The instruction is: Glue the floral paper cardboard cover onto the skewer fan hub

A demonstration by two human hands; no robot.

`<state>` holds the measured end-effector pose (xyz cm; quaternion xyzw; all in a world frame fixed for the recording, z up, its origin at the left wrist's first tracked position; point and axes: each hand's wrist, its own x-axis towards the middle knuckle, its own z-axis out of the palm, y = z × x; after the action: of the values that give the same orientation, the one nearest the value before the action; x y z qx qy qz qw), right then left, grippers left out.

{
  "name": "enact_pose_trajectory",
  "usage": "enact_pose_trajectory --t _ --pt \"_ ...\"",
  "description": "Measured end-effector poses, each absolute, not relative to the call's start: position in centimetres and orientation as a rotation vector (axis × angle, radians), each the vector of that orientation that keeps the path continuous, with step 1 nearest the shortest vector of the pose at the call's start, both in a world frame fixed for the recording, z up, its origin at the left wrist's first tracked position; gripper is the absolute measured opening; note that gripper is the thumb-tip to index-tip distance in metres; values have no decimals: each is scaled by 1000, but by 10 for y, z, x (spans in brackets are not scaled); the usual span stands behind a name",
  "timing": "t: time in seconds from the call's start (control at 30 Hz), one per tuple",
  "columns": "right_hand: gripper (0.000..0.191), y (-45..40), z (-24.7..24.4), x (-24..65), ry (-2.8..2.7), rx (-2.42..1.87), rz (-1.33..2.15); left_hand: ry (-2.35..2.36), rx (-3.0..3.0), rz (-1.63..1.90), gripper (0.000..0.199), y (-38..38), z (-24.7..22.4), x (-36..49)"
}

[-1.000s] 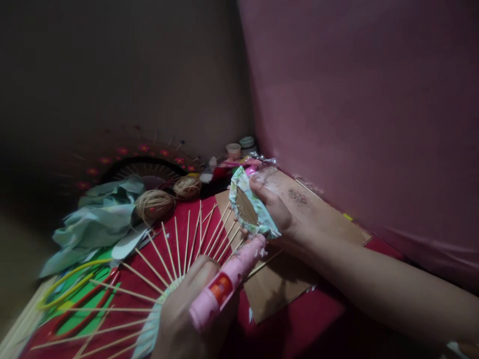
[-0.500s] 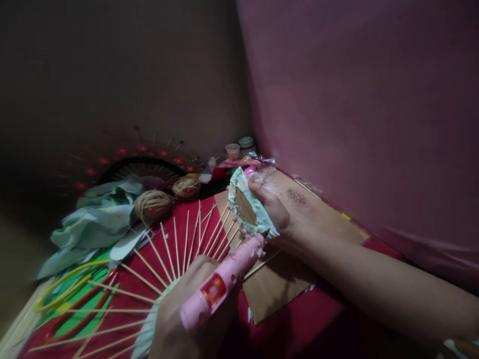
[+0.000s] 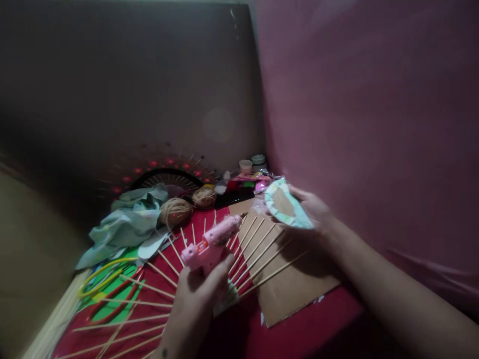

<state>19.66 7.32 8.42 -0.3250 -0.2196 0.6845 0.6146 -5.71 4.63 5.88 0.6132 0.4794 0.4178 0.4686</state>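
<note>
Moving glue gun (image 3: 215, 238) toward eleven o'clock, gripped in left hand (image 3: 202, 294); holding cloth piece (image 3: 295, 213) in right hand (image 3: 316, 209); best keeping tip (image 3: 241, 217) clear of hands.

Two hands (image 3: 204, 291), one glue gun (image 3: 217, 237), two twine balls (image 3: 176, 211).

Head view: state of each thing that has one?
Fabric-covered piece: held by right hand, brown centre uncovered
Glue gun: held by left hand, apart from that piece; whether hot, can't tell
Sticks: fanned out
Cardboard: flat, partly under sticks
Pale cloth: crumpled
Twine ball: wound
Small cup: upright
</note>
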Motion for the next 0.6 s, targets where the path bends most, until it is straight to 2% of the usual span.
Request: enact_pose_trajectory --t 0.17,0.4,0.5,0.6 --pt "25 33 71 229 -273 -1008 1258 1048 1256 957 46 44 65 -54" --pt "4 -1 44 226 -405 -1190 1268 981 1321 983 42 38 71 -53" --pt "10 6 46 219 -737 -1384 1077 1000 1281 1011 43 41 73 -54" --pt "24 20 52 221 -1229 -1767 591 1045 1252 1039 40 48 76 -56"
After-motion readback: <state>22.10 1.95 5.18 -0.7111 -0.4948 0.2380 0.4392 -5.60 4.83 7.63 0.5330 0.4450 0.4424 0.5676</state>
